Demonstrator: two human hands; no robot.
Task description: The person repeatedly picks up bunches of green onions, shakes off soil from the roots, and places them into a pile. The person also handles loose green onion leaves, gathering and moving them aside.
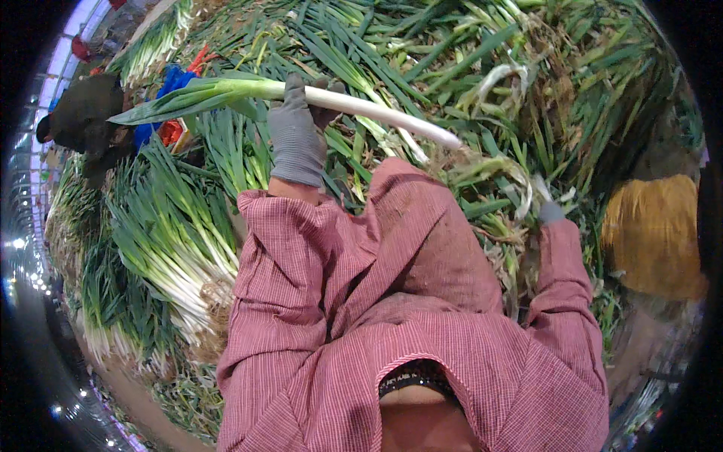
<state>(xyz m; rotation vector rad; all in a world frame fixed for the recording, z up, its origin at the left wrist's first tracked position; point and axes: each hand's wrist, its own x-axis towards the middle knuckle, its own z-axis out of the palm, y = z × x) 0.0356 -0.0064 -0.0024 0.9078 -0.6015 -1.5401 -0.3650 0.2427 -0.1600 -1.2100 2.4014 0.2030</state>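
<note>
My left hand, in a grey knit glove, grips a long green onion around its pale stalk. The stalk lies nearly level, its white root end to the right and its green leaves to the left. Low at the right, my right hand shows only as a small, blurred patch of grey glove beyond the pink checked sleeve. Pale stripped leaves lie against or just beside it; its fingers are hidden. Under the held stalk, more green onions rest on the pile in front of my bent knee.
A big bunch of green onions with roots lies to my left. Loose leaves heap up ahead and right. A yellow-orange sack-like object stands far right. Another person in dark clothing is at the far left, near a blue item.
</note>
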